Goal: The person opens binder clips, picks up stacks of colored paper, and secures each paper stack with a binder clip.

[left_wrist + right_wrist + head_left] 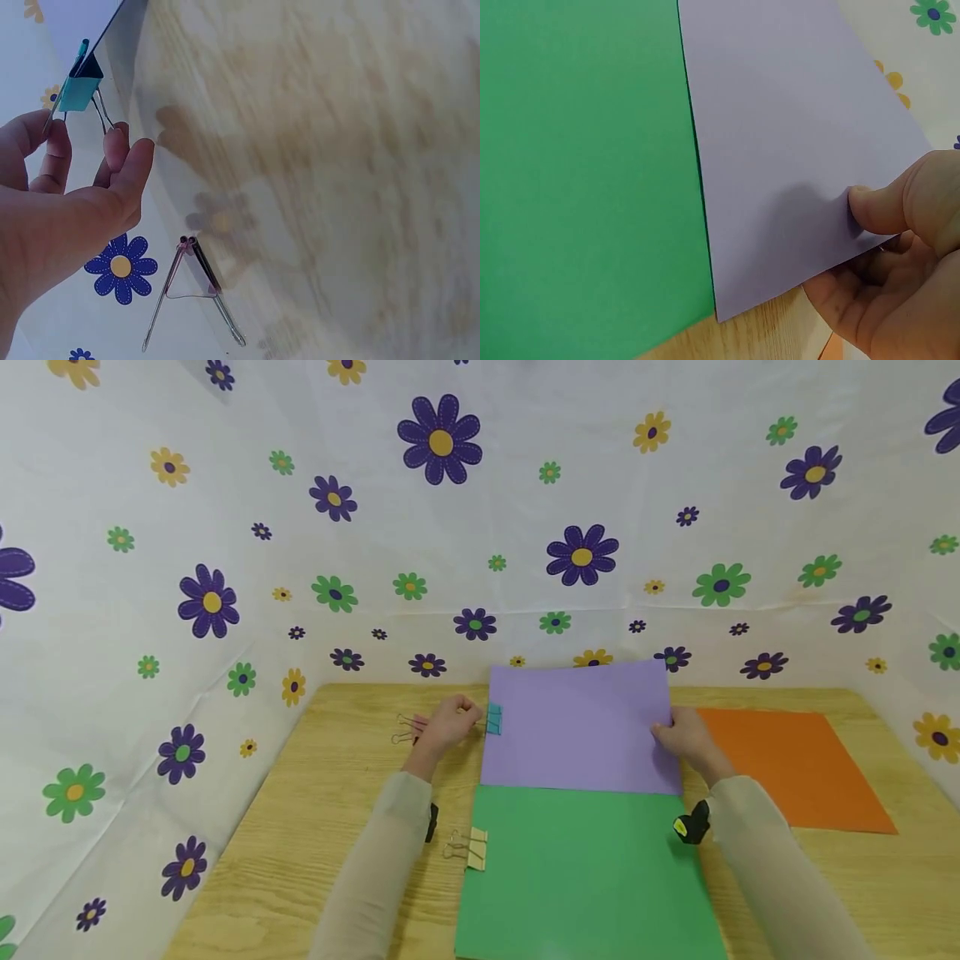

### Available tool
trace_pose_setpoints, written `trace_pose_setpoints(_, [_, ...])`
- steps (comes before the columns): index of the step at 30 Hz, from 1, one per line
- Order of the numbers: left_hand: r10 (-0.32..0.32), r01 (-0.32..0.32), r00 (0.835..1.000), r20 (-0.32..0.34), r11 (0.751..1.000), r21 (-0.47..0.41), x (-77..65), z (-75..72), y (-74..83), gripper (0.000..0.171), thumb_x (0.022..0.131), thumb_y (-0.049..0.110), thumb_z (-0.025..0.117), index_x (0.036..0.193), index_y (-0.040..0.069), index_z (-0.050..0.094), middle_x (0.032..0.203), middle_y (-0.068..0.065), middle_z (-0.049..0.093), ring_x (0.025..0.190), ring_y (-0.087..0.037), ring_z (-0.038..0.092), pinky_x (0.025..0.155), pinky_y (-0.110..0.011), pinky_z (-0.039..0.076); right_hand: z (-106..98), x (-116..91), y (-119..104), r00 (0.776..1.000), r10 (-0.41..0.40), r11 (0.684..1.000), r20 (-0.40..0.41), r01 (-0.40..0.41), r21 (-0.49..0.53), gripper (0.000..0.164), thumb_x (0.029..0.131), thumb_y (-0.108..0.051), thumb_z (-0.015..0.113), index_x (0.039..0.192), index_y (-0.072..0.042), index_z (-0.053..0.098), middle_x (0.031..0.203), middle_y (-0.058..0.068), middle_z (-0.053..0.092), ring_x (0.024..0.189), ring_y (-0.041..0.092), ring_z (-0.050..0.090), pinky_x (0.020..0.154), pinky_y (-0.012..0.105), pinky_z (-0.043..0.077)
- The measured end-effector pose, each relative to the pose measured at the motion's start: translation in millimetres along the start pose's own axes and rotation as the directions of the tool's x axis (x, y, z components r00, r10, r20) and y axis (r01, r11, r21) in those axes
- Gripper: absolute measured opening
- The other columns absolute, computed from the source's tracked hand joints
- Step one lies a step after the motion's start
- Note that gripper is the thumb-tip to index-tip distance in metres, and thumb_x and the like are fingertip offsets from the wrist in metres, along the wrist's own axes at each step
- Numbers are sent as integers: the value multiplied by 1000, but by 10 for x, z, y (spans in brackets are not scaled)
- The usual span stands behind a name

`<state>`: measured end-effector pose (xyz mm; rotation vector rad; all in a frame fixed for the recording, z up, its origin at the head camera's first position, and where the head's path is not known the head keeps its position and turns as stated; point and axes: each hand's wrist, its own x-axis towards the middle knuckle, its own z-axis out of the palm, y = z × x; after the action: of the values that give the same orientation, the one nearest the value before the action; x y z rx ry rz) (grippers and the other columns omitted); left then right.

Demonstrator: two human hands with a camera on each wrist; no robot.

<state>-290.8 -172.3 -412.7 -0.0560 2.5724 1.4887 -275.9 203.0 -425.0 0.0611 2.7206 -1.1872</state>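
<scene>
A purple sheet (pixel 577 727) is tilted up behind a green sheet (pixel 585 877), its lower edge along the green sheet's far edge. My left hand (pixel 452 722) pinches the wire handles of a teal binder clip (pixel 81 91), which sits on the purple sheet's left edge. On the right edge of that sheet, my right hand (pixel 686 735) grips it, thumb on the front face and fingers behind, as the right wrist view shows. A cream binder clip (pixel 477 849) is on the green sheet's left edge, its handles pointing left.
A pink binder clip (pixel 417 727) with wire handles stands on the wooden table (pixel 300 852), just left of my left hand. To the right lies an orange sheet (pixel 802 768). A white flower-patterned cloth (pixel 510 502) hangs behind the table and along its sides.
</scene>
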Motion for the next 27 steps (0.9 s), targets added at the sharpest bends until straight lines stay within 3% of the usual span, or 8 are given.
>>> trace_pose_setpoints(8, [-2, 2, 1000, 4, 996, 89, 13, 78, -43, 16, 101, 19, 54, 101, 3, 56, 85, -8, 56, 57, -11, 43, 52, -24, 38, 34, -22, 64, 1000, 4, 996, 2, -3, -94, 43, 96, -8, 53, 122, 25, 50, 112, 38, 59, 86, 35, 55, 75, 41, 50])
trace_pose_setpoints(15, [26, -26, 1000, 6, 984, 177, 1, 109, 10, 16, 102, 18, 50, 100, 3, 55, 85, -8, 53, 61, -15, 44, 54, -25, 37, 78, -8, 115, 998, -43, 986, -46, 35, -164, 26, 94, -9, 57, 102, 15, 59, 82, 19, 59, 69, 26, 52, 59, 32, 42])
trace_pose_setpoints(22, [39, -25, 998, -46, 962, 272, 10, 114, 13, 13, 100, 16, 52, 92, 6, 52, 82, -6, 50, 69, -17, 45, 58, -26, 35, 88, -1, 71, 999, 1, 987, -36, -7, -162, 32, 95, -11, 60, 109, 17, 54, 95, 26, 60, 78, 31, 53, 67, 37, 46])
trace_pose_setpoints(27, [30, -12, 998, -61, 959, 282, 18, 120, 6, 12, 99, 16, 53, 91, 7, 51, 81, -5, 49, 68, -16, 44, 58, -26, 35, 116, 33, 83, 999, 8, 988, -44, -15, -155, 43, 96, -12, 60, 122, 20, 46, 112, 35, 57, 94, 39, 57, 84, 49, 51])
